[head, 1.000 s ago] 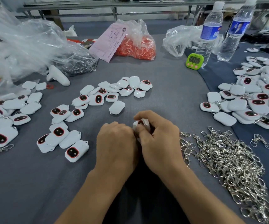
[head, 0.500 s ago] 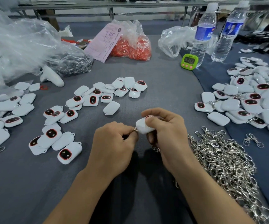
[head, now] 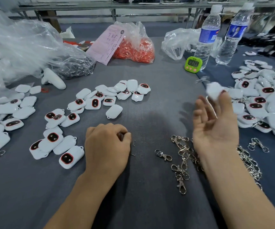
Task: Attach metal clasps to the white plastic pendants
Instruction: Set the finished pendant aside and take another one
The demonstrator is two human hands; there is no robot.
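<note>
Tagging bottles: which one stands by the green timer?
The left bottle, just behind the timer; the other bottle stands clear of it, further right.

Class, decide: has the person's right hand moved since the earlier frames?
Yes. The right hand swung rightward, from left of the clasp pile to over it, palm open.

White pendant (head: 213,92) a blurred smear at the right hand (head: 216,126) fingertips, contact unclear, left hand (head: 107,142) curled over hidden contents, clasp pile (head: 249,162) partly under the forearm, right pendant heap (head: 272,103) cut by the edge.
</note>
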